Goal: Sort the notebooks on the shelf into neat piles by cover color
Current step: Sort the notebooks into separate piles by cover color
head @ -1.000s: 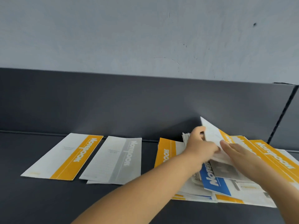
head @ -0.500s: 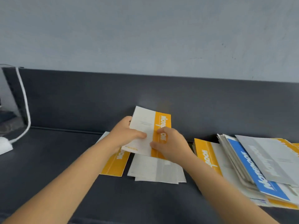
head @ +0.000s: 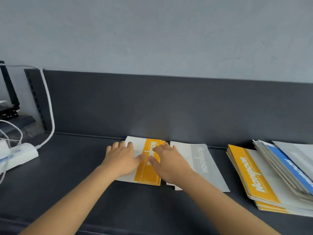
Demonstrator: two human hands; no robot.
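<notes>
On the dark grey shelf [head: 67, 175] lies a small pile of yellow-banded notebooks [head: 147, 173] at the middle. My left hand [head: 122, 160] rests flat on its white left part, fingers spread. My right hand [head: 166, 164] presses flat on its yellow band and right edge. Just to the right lies a grey-banded notebook pile [head: 203, 165], partly under my right wrist. At the far right sits a mixed, fanned stack [head: 279, 175] with yellow, blue and grey covers showing.
A white power strip [head: 18, 156] with white cables [head: 49, 106] sits at the shelf's left end, beside dark equipment [head: 10, 106]. The shelf's upright back panel [head: 169, 106] runs behind the piles. A pale wall rises above.
The yellow notebook that both hands held up in the air now lies on the yellow pile. Both hands have flattened onto it. The view has shifted left.
</notes>
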